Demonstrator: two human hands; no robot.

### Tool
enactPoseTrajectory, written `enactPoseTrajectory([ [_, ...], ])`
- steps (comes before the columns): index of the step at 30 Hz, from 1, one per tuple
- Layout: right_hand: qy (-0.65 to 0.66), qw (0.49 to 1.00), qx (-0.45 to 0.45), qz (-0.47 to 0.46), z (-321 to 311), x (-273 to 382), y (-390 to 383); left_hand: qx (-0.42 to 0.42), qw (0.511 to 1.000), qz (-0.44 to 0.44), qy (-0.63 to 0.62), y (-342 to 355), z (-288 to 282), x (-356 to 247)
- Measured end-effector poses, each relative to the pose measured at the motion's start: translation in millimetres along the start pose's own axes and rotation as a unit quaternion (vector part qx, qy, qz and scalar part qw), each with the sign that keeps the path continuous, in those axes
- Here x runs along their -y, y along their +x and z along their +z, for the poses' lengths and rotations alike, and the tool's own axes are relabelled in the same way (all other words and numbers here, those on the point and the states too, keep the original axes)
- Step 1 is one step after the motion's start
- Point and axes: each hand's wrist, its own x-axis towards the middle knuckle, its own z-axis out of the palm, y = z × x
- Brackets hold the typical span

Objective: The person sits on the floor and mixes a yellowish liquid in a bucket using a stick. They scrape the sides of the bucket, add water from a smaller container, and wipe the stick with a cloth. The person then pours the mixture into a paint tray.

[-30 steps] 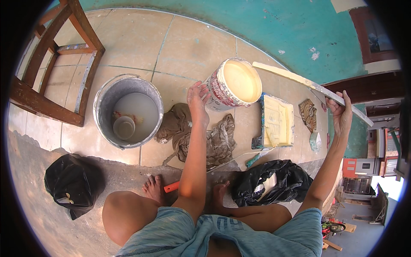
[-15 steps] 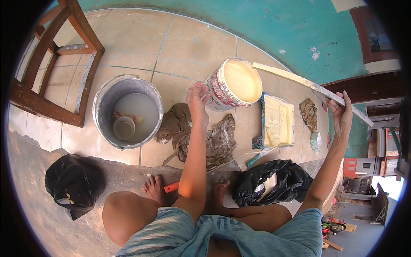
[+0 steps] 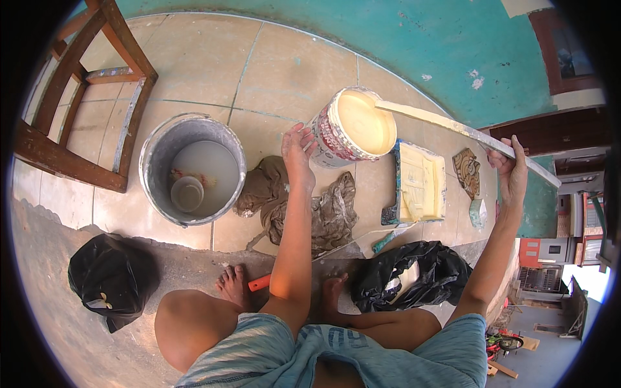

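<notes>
While the right hand (image 3: pixel 511 171) grips a long pale stick (image 3: pixel 446 121) at 3 o'clock on my feed, the stick runs toward 10 o'clock, its far end over the mouth of the paint bucket (image 3: pixel 328 132). I have that bucket at 1 o'clock, filled with cream paint; I cannot tell how deep the tip sits. At its 9 o'clock side I see the left hand (image 3: pixel 299 143) loosely unfolded, fingers curved, just beside the wall. I find 1 grey bucket (image 3: pixel 154 169) with cloudy liquid at 9 o'clock and 1 cream-coated tray (image 3: pixel 427 171) at 3 o'clock.
</notes>
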Motion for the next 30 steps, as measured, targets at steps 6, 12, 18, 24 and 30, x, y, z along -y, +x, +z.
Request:
enactPoseTrajectory([
  [6, -0.122, 0.991, 0.027, 0.044, 26, -33, 3, -0.005, 1.0, -0.006, 0.001, -1, 1, -1],
  [12, -0.211, 0.977, 0.038, 0.016, 55, -64, 14, 0.0, 1.0, -0.01, 0.025, 1, 3, -2],
  [18, -0.176, 0.978, 0.113, -0.024, 103, -102, 13, 0.052, 0.996, -0.034, 0.069, -5, 8, 3],
  [24, -0.223, 0.964, 0.148, -0.002, 91, -105, 11, 0.05, 0.993, -0.033, 0.102, -6, 8, 4],
  [30, -0.227, 0.962, 0.143, -0.059, 100, -137, 20, 0.077, 0.992, 0.0, 0.101, -13, 7, 6],
])
